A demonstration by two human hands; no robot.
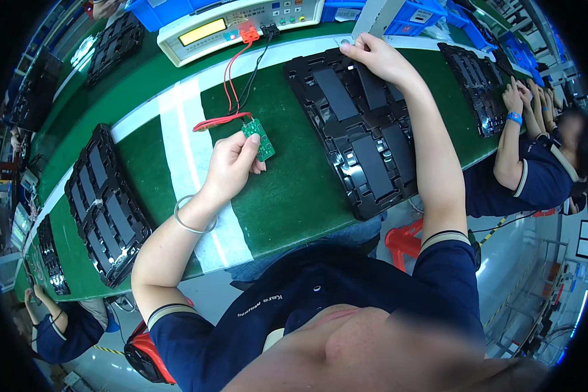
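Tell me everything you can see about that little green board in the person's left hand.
The green board is small, flat and roughly rectangular, with pale markings or parts too small to identify. The left hand pinches it, thumb across its face, tilted above the green tabletop. Red wires reach its upper end. It is left of the large black tray.

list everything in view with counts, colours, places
Circuit board: 1, green, near centre
Trays: at least five, black, various spots
Worktop: 1, green, white-striped, across middle
Meter: 1, cream, worktop's far side
Leads: count unclear, red and black, from meter
Bins: several, blue, top edge
Stool: at least one, red, below worktop
Co-workers: several, navy shirts, right and lower left
Bracelet: 1, silver, left wrist
Left hand: 1, bare, holding circuit board
Right hand: 1, bare, at tray's far edge
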